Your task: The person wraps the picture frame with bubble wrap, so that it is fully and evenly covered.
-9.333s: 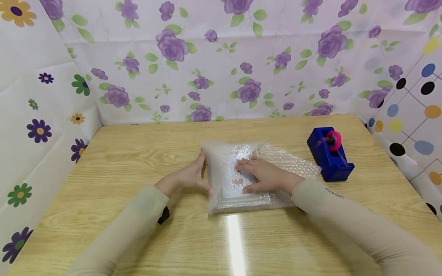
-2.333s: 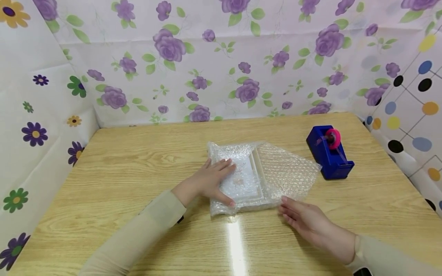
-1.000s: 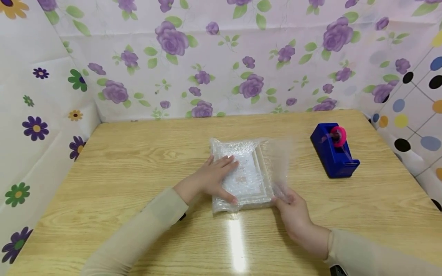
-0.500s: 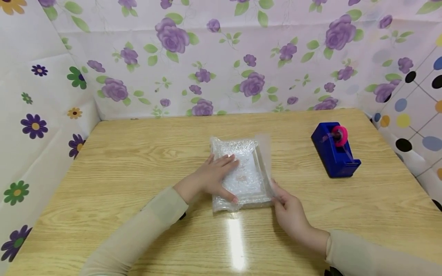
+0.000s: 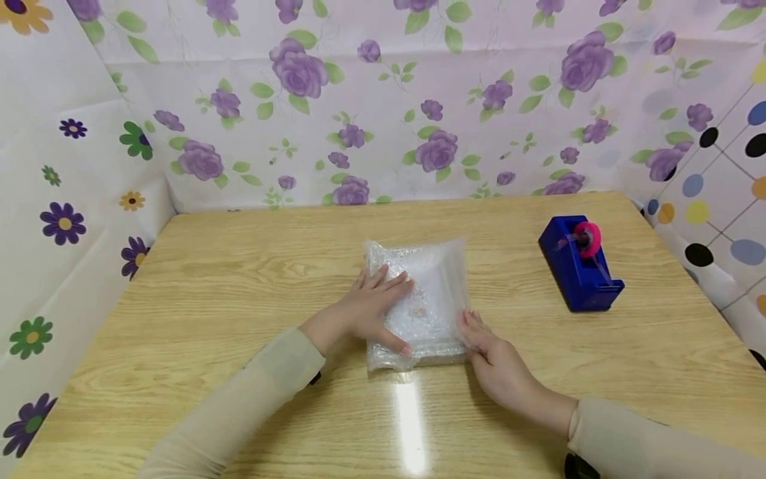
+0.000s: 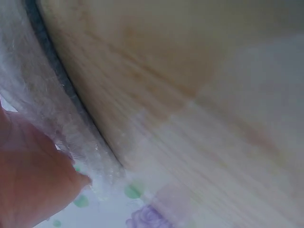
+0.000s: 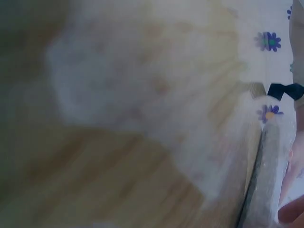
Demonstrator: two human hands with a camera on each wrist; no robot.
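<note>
A picture frame [image 5: 419,309] lies flat on the wooden table, covered in clear bubble wrap [image 5: 451,276]. Its white picture with a small print shows through the plastic. My left hand [image 5: 372,311] rests spread over the left part of the package, thumb near the front edge. At the front right corner, my right hand [image 5: 499,366] pinches the folded-over wrap along the right side. In the left wrist view, part of my left hand [image 6: 35,171] sits over the wrapped edge. The right wrist view catches the package's side [image 7: 266,175] and a fingertip at the lower right.
A blue tape dispenser [image 5: 580,266] with a pink-cored tape roll [image 5: 589,239] stands to the right of the package. Floral and dotted cloth [image 5: 437,150] hangs behind and beside the table [image 5: 263,266].
The bubble wrap that lay out to the right has been lifted by my right hand and folded left over the frame's right side. Earlier my left hand moved onto the package; it now stays still.
</note>
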